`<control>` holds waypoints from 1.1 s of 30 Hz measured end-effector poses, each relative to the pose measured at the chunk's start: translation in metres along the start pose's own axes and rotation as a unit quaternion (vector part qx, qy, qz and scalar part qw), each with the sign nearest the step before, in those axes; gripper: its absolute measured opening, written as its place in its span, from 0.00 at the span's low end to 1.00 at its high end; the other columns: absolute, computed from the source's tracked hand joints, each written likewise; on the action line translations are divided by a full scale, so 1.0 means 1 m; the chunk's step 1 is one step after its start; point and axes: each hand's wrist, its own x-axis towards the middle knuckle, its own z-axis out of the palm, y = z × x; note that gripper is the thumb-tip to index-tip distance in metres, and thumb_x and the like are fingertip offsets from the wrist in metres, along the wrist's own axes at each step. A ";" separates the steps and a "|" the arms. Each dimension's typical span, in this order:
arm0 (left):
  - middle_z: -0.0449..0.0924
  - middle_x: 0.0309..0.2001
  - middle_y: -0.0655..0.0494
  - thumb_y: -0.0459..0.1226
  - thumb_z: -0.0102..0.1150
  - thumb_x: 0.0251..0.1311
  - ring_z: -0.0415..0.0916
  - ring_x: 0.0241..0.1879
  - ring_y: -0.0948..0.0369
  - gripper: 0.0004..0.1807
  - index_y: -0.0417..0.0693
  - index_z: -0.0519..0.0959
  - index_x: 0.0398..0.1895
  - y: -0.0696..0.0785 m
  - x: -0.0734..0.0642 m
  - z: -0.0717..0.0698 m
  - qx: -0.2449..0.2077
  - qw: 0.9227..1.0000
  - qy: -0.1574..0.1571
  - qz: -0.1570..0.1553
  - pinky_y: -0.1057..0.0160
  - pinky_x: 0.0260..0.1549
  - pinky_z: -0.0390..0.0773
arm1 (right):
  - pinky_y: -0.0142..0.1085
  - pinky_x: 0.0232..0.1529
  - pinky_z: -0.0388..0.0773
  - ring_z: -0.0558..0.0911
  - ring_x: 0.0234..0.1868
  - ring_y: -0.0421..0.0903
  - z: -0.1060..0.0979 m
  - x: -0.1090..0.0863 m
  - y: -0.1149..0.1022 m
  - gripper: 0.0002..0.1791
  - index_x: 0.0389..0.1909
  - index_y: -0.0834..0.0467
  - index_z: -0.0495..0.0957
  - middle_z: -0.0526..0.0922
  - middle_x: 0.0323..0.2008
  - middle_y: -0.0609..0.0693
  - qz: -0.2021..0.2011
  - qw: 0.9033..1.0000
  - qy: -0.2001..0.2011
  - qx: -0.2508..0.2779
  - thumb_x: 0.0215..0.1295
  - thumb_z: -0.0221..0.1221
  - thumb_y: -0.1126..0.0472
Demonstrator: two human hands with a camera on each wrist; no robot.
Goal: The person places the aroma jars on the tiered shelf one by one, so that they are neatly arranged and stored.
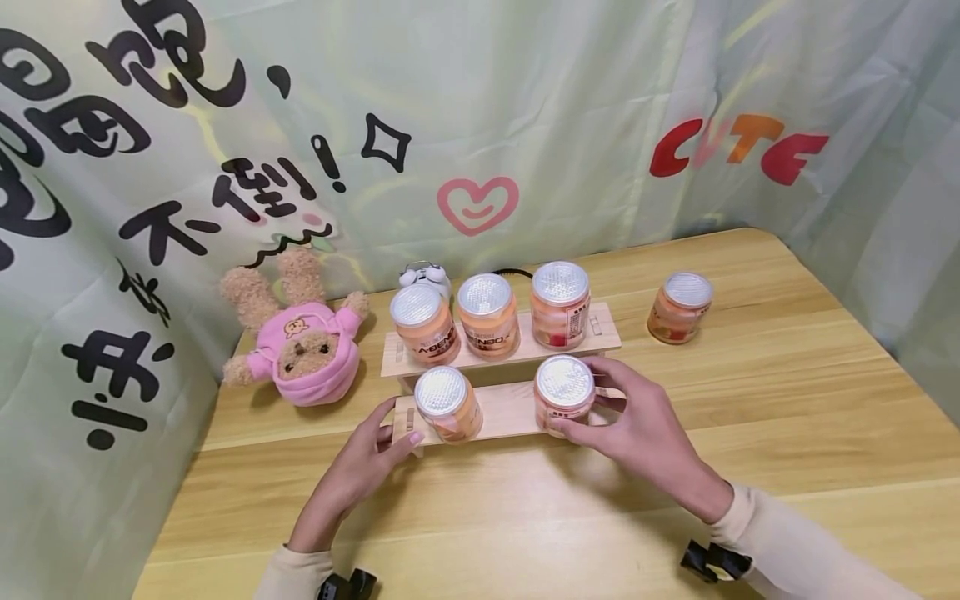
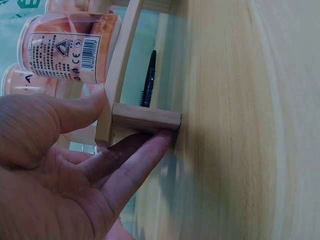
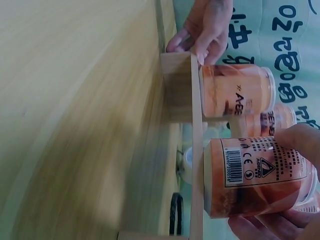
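Note:
A two-tier wooden stand (image 1: 508, 410) sits on the table. My left hand (image 1: 356, 467) holds the left end of its lower step, thumb on the board and fingers against the leg (image 2: 147, 117) in the left wrist view. Near that step's right end, my right hand (image 1: 641, 417) grips a jar (image 1: 564, 396) with a silvery ridged lid, orange contents and a printed barcode label. In the right wrist view this jar (image 3: 250, 185) has its base right at the board. A similar jar (image 1: 452, 408) stands on the step's left part.
On the upper step are three like jars (image 1: 489, 321). Another jar (image 1: 678, 312) stands on the table (image 1: 787, 400) to the right. A plush bear in pink (image 1: 315, 367) lies at the left, and a small white object (image 1: 425, 273) is behind the stand. A printed curtain (image 1: 585, 150) hangs behind.

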 end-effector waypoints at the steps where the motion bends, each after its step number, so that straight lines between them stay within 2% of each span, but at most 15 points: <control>1: 0.80 0.54 0.29 0.35 0.62 0.69 0.82 0.52 0.45 0.42 0.30 0.50 0.77 0.000 0.000 0.000 0.001 1.000 -0.002 0.004 0.49 0.54 0.80 | 0.34 0.46 0.84 0.84 0.48 0.49 0.002 0.001 0.000 0.37 0.57 0.60 0.78 0.84 0.49 0.53 0.000 1.000 -0.005 0.004 0.43 0.82 0.64; 5: 0.81 0.53 0.30 0.34 0.61 0.70 0.82 0.52 0.47 0.42 0.30 0.49 0.77 0.000 0.001 0.000 -0.008 1.000 -0.008 0.007 0.51 0.53 0.80 | 0.35 0.47 0.83 0.84 0.50 0.50 0.012 0.005 -0.001 0.38 0.59 0.60 0.77 0.83 0.50 0.54 0.007 1.000 -0.020 0.017 0.44 0.82 0.62; 8: 0.80 0.53 0.28 0.33 0.61 0.70 0.82 0.52 0.46 0.42 0.29 0.49 0.77 -0.001 0.000 -0.001 -0.012 1.000 -0.007 0.006 0.48 0.54 0.80 | 0.35 0.48 0.83 0.84 0.51 0.51 0.020 0.007 -0.003 0.39 0.59 0.60 0.76 0.83 0.52 0.55 0.012 0.999 -0.030 0.028 0.44 0.82 0.62; 17: 0.81 0.52 0.29 0.33 0.62 0.69 0.83 0.50 0.46 0.42 0.30 0.49 0.77 -0.001 0.000 -0.001 -0.019 1.000 -0.007 0.000 0.48 0.52 0.81 | 0.34 0.50 0.82 0.83 0.53 0.50 0.036 0.012 -0.007 0.39 0.60 0.60 0.76 0.83 0.52 0.55 -0.002 0.998 -0.047 0.047 0.44 0.82 0.61; 26: 0.79 0.54 0.27 0.34 0.63 0.68 0.83 0.50 0.46 0.42 0.31 0.51 0.77 0.002 -0.001 0.000 -0.012 1.000 -0.002 -0.005 0.48 0.52 0.81 | 0.34 0.52 0.81 0.82 0.55 0.51 0.040 0.012 -0.006 0.39 0.61 0.60 0.75 0.82 0.54 0.55 -0.012 0.997 -0.054 0.062 0.45 0.81 0.64; 33: 0.81 0.52 0.29 0.34 0.62 0.69 0.83 0.50 0.46 0.42 0.30 0.50 0.77 0.002 -0.001 -0.001 -0.021 1.000 -0.008 0.000 0.47 0.53 0.81 | 0.37 0.51 0.82 0.84 0.52 0.50 0.032 0.007 -0.005 0.37 0.61 0.61 0.76 0.84 0.52 0.55 -0.012 0.997 -0.049 0.050 0.48 0.80 0.62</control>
